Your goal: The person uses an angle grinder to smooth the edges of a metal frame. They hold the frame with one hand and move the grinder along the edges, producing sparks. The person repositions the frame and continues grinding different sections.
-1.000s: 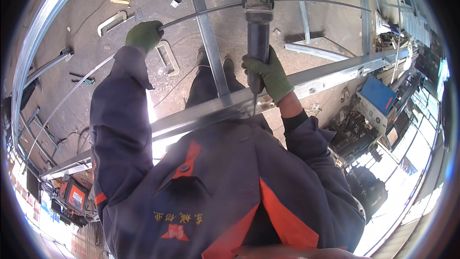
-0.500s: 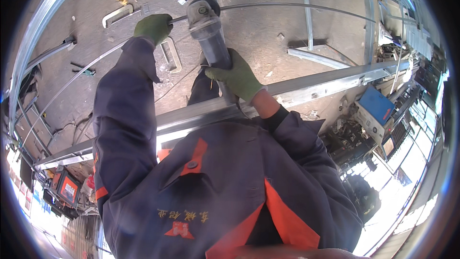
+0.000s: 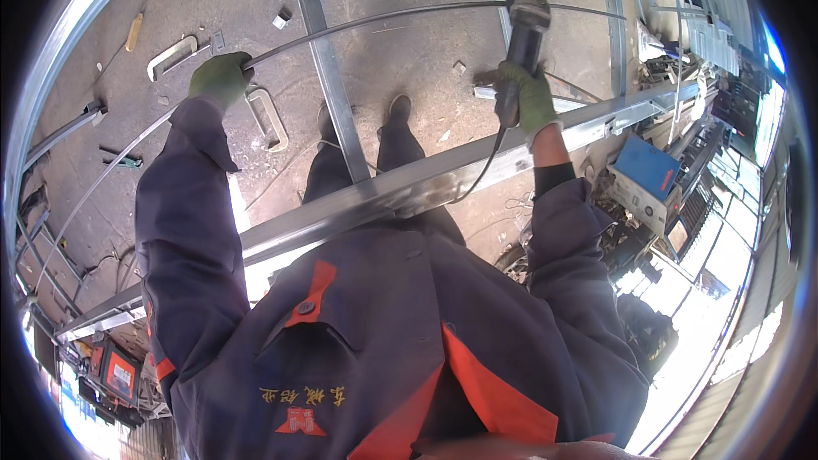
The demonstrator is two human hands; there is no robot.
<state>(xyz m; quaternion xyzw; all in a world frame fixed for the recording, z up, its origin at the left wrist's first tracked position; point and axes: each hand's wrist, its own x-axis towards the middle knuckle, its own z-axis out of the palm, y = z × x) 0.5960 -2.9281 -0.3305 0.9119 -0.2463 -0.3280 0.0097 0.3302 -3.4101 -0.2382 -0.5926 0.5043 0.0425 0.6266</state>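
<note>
A long, thin metal rod (image 3: 366, 20) runs in a shallow curve across the steel framework, over the concrete floor (image 3: 417, 60), in front of a worker in dark overalls with orange trim. From where I stand, the head of a dark angle grinder (image 3: 528, 25) overlaps the rod toward its right end; I cannot tell whether the disc touches it.

The left hand (image 3: 219, 78), gloved in green, has its fingers curled round the rod. The right hand (image 3: 532, 100), gloved alike, is wrapped about the grinder's body; a cable (image 3: 486, 172) loops down from the tool's tail.

The step in hand seems to be grinding along the rod; the next move, I judge, calls for a firm left grip and the disc held level against the metal.

A crossbar (image 3: 319, 60) passes beneath the rod and meets a broad rail (image 3: 579, 129) near the worker's waist. Farther out, a C-shaped clamp (image 3: 273, 119) lies on the floor near the left hand, and a blue-topped machine (image 3: 648, 166) stands at the right.
</note>
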